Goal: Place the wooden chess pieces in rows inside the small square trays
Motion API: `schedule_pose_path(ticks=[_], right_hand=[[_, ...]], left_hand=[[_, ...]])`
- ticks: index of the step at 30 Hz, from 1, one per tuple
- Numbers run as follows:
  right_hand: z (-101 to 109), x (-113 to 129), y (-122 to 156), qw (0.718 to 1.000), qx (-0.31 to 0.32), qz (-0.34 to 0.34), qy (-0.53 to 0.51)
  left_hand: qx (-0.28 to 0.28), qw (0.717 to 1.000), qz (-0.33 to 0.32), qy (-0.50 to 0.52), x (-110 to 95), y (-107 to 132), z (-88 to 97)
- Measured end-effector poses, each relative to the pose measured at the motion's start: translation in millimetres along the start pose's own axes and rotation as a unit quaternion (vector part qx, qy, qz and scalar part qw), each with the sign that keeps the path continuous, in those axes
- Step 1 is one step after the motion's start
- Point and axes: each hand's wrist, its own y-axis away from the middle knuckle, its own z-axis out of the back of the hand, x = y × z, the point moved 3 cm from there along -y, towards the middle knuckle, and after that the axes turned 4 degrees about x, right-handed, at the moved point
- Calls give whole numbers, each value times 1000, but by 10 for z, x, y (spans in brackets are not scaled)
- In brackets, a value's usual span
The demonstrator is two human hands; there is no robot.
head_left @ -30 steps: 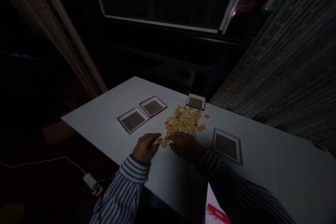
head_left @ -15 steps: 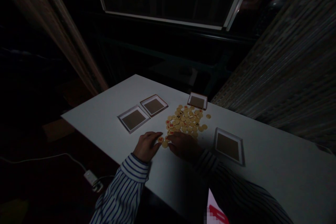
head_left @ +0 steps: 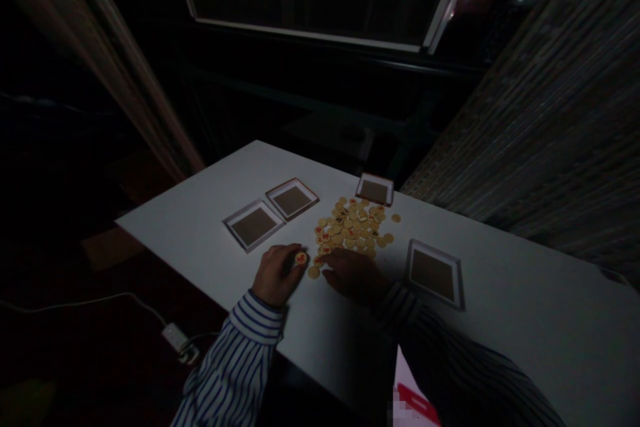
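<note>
Between the thumb and index finger of my left hand (head_left: 274,277) is a round xiangqi piece (head_left: 301,258) with a red character, its face turned up. My right hand (head_left: 356,275) is over the near edge of a heap of xiangqi pieces (head_left: 351,233), thumb and index finger apart. Its index fingertip is at a red-marked piece (head_left: 319,260); whether it touches is hard to tell. A plain-faced piece (head_left: 313,272) lies just in front of that one. Some pieces show red or black characters, many are blank side up. My right hand hides part of the heap.
Shallow open boxes stand on the white table (head_left: 200,213): a white one (head_left: 227,223) and a brown-rimmed one (head_left: 316,201) at left, another (head_left: 375,177) behind the heap, and one (head_left: 463,287) at right. A power strip (head_left: 175,339) is at lower left.
My left hand has drawn slightly left and up with the red-marked piece, away from the other pieces. The right thumb and index finger have moved slightly.
</note>
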Motion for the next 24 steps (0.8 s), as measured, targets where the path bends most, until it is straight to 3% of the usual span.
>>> schedule_pose_path(ticks=[11, 16, 24], right_hand=[[240, -10, 94, 999, -31, 8, -43], [399, -79, 150, 990, -74, 9, -119], [505, -259, 296, 968, -110, -46, -223]], left_hand=[[-44, 998, -9, 54, -353, -97, 156], [-39, 997, -23, 70, -439, -134, 131], [-13, 996, -38, 83, -639, -232, 40]])
